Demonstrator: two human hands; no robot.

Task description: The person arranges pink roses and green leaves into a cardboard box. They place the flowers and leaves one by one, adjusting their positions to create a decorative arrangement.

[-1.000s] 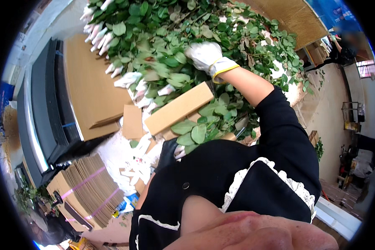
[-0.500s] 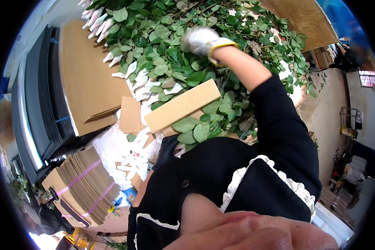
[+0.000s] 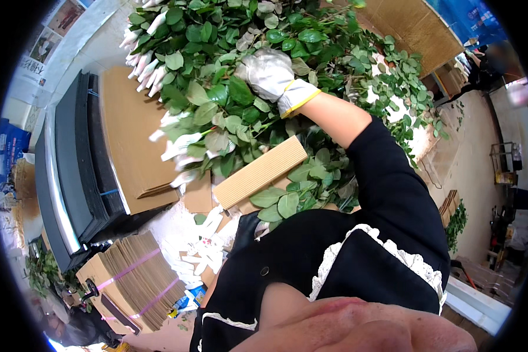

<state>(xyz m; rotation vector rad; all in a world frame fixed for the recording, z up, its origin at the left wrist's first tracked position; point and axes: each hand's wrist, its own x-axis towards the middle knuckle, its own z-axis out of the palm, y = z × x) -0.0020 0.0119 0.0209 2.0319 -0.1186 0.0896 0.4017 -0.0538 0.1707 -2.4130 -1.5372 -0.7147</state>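
My right hand (image 3: 267, 75), in a whitish glove with a yellow-edged cuff, is curled among the leafy rose stems (image 3: 240, 91) at the top middle. Its fingertips are sunk in the leaves, closed on stems. Rose heads in white sleeves (image 3: 183, 145) lie to the left of it, some slightly blurred. My left hand (image 3: 246, 230), in a dark glove, shows only partly beside my chest, below a corrugated cardboard strip (image 3: 261, 172); its fingers are hidden. More leaves (image 3: 288, 204) stick out under the strip.
Flat cardboard sheets (image 3: 132, 135) and dark grey panels (image 3: 70, 164) stand at the left. Below them is a strapped cardboard stack (image 3: 138, 276), with white scraps (image 3: 208, 246) beside it. A large cardboard piece (image 3: 413, 35) rises at the upper right.
My right hand has come down and left within the foliage, from blurred to clearer. The nearer sleeved rose heads have shifted and spread leftward. The whole view has also shifted somewhat.
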